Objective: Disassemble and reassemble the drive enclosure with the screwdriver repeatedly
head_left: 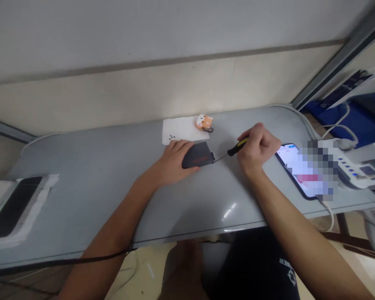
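Note:
My left hand point(175, 162) is closed around the left end of a dark grey, box-shaped device point(198, 156) with reddish lettering, resting on the grey table. In my right hand point(258, 146) is a screwdriver point(236, 147) with a black and yellow handle, gripped in a fist. Its thin shaft points left, and the tip meets the right end of the device. Whether the tip sits in a screw is too small to tell. Behind the device lies a white sheet of paper point(183, 127) with several tiny dark pieces point(171, 137), perhaps screws, on it.
An orange and white animal-shaped case point(203, 121) with a black loop sits on the paper's right side. A lit phone point(295, 171) with a cable lies by my right forearm, beside a white power strip point(359, 166). A dark flat slab point(15, 206) is at far left. A wall point(112, 96) stands behind.

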{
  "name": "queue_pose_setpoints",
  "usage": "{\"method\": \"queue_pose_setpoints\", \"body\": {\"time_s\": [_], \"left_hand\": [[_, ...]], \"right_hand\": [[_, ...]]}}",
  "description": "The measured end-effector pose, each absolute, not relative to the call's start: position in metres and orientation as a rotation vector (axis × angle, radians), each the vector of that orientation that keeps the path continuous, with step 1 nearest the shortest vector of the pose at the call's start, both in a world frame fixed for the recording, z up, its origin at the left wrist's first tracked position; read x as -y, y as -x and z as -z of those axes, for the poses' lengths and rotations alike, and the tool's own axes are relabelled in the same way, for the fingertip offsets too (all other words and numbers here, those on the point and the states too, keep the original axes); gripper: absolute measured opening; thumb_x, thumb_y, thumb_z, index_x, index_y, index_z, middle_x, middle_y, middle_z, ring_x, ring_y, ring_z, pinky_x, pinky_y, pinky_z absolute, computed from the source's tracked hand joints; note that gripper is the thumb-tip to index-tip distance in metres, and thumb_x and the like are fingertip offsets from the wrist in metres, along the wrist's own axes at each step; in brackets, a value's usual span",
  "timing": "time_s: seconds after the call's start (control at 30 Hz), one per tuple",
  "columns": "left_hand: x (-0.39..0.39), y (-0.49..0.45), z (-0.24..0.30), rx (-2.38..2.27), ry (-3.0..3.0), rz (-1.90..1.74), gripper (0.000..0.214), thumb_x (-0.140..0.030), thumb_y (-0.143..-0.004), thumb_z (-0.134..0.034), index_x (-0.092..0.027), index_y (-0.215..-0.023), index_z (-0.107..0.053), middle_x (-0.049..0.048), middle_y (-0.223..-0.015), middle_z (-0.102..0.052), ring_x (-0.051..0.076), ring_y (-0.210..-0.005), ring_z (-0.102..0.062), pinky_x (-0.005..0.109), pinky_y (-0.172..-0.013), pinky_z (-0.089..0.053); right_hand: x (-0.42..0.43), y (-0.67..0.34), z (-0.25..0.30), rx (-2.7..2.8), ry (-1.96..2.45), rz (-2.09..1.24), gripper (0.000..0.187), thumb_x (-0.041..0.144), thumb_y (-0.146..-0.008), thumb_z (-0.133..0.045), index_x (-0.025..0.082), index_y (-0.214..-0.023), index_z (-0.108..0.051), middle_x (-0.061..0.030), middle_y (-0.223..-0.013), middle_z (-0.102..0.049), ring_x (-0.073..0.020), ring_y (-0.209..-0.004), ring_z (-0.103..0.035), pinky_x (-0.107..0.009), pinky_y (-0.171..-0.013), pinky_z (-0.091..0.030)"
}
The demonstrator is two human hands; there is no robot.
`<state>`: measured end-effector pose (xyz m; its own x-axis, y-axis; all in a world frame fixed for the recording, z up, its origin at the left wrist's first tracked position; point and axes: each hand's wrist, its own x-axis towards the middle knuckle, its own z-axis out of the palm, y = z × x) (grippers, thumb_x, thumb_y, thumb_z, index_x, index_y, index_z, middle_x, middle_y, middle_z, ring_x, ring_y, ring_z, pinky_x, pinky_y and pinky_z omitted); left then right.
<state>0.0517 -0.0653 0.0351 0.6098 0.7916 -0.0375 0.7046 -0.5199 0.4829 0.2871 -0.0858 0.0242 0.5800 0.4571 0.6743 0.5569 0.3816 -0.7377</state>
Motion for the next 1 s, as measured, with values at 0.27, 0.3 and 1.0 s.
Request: {"method": "queue_pose_setpoints", "body": {"time_s": [0.27, 0.3, 1.0], "left_hand": [[0.060, -0.043, -0.033, -1.100, -2.417, -0.287, 0.076, -0.052, -0.091, -0.075, -0.032, -0.160, -0.048, 0.0077, -0.160, -0.052, 0.034, -0.148, -0.049, 0.052, -0.127, -0.041], [0.059, -0.043, -0.033, -1.097, -2.422, -0.288, 0.076, -0.051, -0.092, -0.075, -0.031, -0.160, -0.048, 0.0080, -0.160, -0.052, 0.034, -0.148, -0.049, 0.051, -0.127, -0.040], [0.058, -0.041, -0.035, -1.085, -2.389, -0.275, 0.081, -0.053, -0.092, -0.076, -0.033, -0.164, -0.045, 0.0059, -0.167, -0.050, 0.035, -0.151, -0.046, 0.053, -0.129, -0.036]], "right_hand": [[0.089, -0.284, -0.023, 1.093, 1.239, 0.268, 0.059, 0.036, -0.106, -0.040, 0.022, -0.051, -0.055, 0.0025, -0.044, -0.045, -0.0101, -0.042, -0.046, -0.029, -0.050, -0.033], [0.090, -0.284, -0.023, 1.107, 1.215, 0.296, 0.058, 0.034, -0.106, -0.041, 0.022, -0.051, -0.056, 0.0026, -0.044, -0.045, -0.0101, -0.043, -0.047, -0.029, -0.051, -0.034], [0.087, -0.281, -0.032, 0.840, 1.272, 0.197, 0.061, 0.041, -0.109, -0.038, 0.023, -0.058, -0.065, -0.0023, -0.054, -0.056, -0.0152, -0.052, -0.050, -0.035, -0.057, -0.039]]}}
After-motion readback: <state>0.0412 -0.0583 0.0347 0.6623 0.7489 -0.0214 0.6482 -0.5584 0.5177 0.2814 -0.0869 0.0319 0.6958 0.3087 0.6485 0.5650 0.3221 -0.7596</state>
